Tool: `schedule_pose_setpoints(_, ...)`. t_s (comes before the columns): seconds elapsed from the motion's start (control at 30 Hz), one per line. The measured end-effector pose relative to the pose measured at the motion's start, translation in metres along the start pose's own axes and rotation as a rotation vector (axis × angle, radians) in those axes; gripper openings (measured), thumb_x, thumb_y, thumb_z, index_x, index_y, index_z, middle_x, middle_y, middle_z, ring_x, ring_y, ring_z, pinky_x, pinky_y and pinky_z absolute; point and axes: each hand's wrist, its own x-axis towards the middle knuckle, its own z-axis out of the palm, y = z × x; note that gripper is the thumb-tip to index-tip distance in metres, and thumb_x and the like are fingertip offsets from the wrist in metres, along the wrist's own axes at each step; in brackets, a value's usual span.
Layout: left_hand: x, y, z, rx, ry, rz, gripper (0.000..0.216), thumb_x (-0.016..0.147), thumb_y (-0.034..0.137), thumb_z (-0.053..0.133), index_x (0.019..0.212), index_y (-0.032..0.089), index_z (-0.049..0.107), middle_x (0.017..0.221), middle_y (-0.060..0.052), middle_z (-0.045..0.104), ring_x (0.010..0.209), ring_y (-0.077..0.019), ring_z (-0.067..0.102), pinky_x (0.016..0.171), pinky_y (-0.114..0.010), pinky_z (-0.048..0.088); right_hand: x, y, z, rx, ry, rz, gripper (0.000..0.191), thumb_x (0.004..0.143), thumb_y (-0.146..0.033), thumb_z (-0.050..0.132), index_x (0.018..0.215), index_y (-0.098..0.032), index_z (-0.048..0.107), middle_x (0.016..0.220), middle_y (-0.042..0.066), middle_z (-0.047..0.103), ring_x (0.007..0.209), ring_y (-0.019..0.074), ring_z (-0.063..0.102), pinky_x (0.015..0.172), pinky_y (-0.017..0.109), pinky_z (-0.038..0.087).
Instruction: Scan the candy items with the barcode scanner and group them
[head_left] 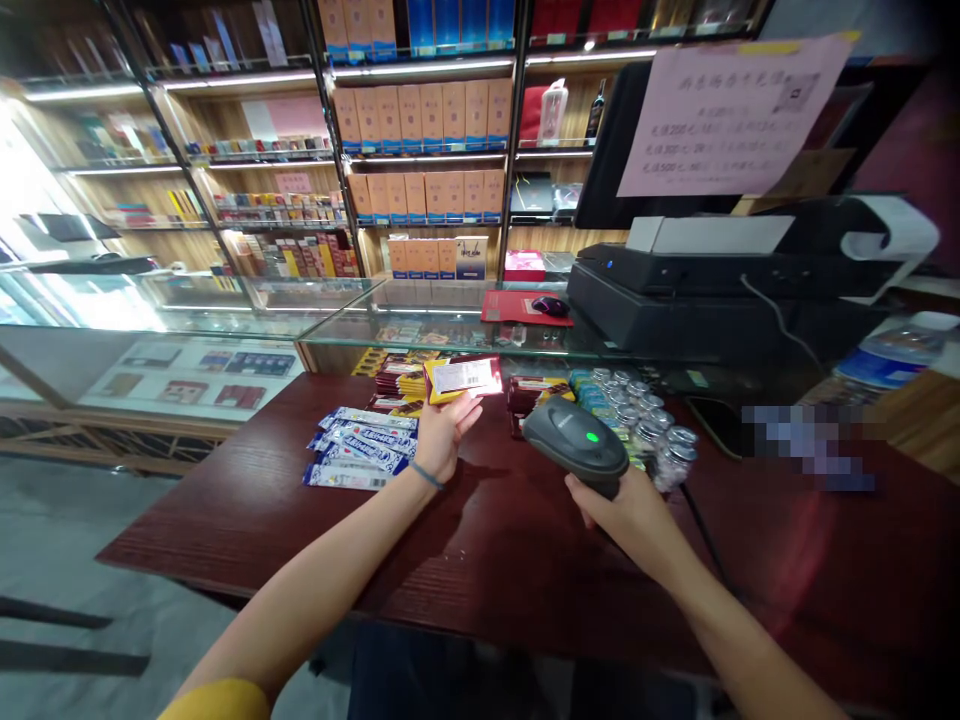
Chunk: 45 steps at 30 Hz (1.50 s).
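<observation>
Watching from the side rn: L hand (442,435) has a red-and-yellow packet (459,379) pinched up over the desk (480,570), label toward the wearer, prob so the barcode's exposed. R hand (628,508) is wrapped round the scanner (574,445), grip partly hidden. Blue-white sticks (364,450) & lidded jars (637,410) sit in separate groups, prob sorted by type. Packet's long axis runs approx L-R; scanner's goes diagonally, nose pointing left & a bit away from the wearer, tbh roughly packet-ward.
</observation>
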Motion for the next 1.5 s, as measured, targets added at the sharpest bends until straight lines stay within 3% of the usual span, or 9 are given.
schedule_pose_setpoints(0.33,0.002,-0.003,-0.001,0.033,0.01,0.092,0.04,0.071,0.026,0.085,0.103,0.021,0.061,0.108,-0.003,0.073,0.099,-0.0171,0.071,0.096,-0.039,0.058,0.007,0.008,-0.009,0.115,-0.036,-0.009,0.019,0.081,-0.032,0.066,0.066,-0.022,0.058,0.047,-0.004,0.056,0.045,0.0147,0.053,0.053,0.029,0.044)
schedule_pose_setpoints(0.53,0.009,-0.01,-0.005,0.366,0.016,0.32,0.028,0.079,0.036,0.077,0.093,0.019,0.061,0.088,0.001,0.068,0.082,-0.013,0.065,0.078,-0.026,0.055,0.015,0.004,-0.027,0.378,0.0,-0.035,0.03,0.084,-0.031,0.068,0.059,-0.021,0.056,0.045,-0.003,0.054,0.044,0.0112,0.049,0.05,0.025,0.04)
schedule_pose_setpoints(0.73,0.014,-0.01,0.003,0.893,-0.219,0.615,0.016,0.09,0.031,0.067,0.099,0.018,0.072,0.093,-0.005,0.07,0.086,-0.0173,0.066,0.079,-0.03,0.054,0.019,0.002,-0.038,0.59,0.028,0.0,0.023,0.08,-0.031,0.074,0.065,-0.019,0.061,0.052,-0.004,0.057,0.041,0.0095,0.05,0.044,0.024,0.041)
schedule_pose_setpoints(0.83,0.013,-0.014,0.012,1.268,-0.414,0.842,0.017,0.097,0.024,0.06,0.108,0.021,0.072,0.095,-0.005,0.067,0.09,-0.0176,0.063,0.082,-0.029,0.052,0.021,0.005,-0.043,0.65,0.049,0.005,0.021,0.078,-0.03,0.077,0.068,-0.019,0.062,0.056,-0.004,0.058,0.04,0.0096,0.05,0.042,0.024,0.042)
schedule_pose_setpoints(0.93,0.013,-0.027,0.021,1.621,-0.587,0.948,0.022,0.102,0.024,0.051,0.115,0.021,0.07,0.099,-0.007,0.065,0.094,-0.0197,0.062,0.083,-0.031,0.051,0.023,0.006,-0.048,0.698,0.036,0.012,0.024,0.078,-0.03,0.076,0.064,-0.019,0.06,0.057,-0.004,0.057,0.041,0.009,0.05,0.042,0.024,0.041)
schedule_pose_setpoints(1.13,0.014,-0.055,0.039,2.037,-0.78,0.897,0.026,0.104,0.022,0.044,0.118,0.018,0.066,0.105,-0.011,0.064,0.099,-0.024,0.06,0.079,-0.034,0.051,0.026,0.005,-0.054,0.733,0.071,-0.022,0.024,0.078,-0.029,0.076,0.063,-0.019,0.059,0.057,-0.005,0.055,0.04,0.0079,0.049,0.042,0.024,0.04)
schedule_pose_setpoints(1.27,0.012,-0.063,0.05,2.109,-0.861,0.842,0.03,0.105,0.02,0.04,0.124,0.017,0.063,0.111,-0.013,0.063,0.102,-0.025,0.06,0.079,-0.035,0.053,0.026,0.005,-0.053,0.721,0.075,-0.034,0.026,0.079,-0.029,0.074,0.06,-0.018,0.06,0.056,-0.005,0.055,0.04,0.0077,0.05,0.043,0.024,0.04)
schedule_pose_setpoints(1.5,0.011,-0.071,0.054,2.116,-0.874,0.736,0.035,0.105,0.02,0.041,0.136,0.02,0.057,0.115,-0.012,0.062,0.108,-0.0233,0.06,0.082,-0.032,0.054,0.024,0.004,-0.054,0.693,0.079,-0.027,0.024,0.079,-0.029,0.074,0.063,-0.019,0.059,0.054,-0.005,0.056,0.041,0.0082,0.048,0.044,0.024,0.04)
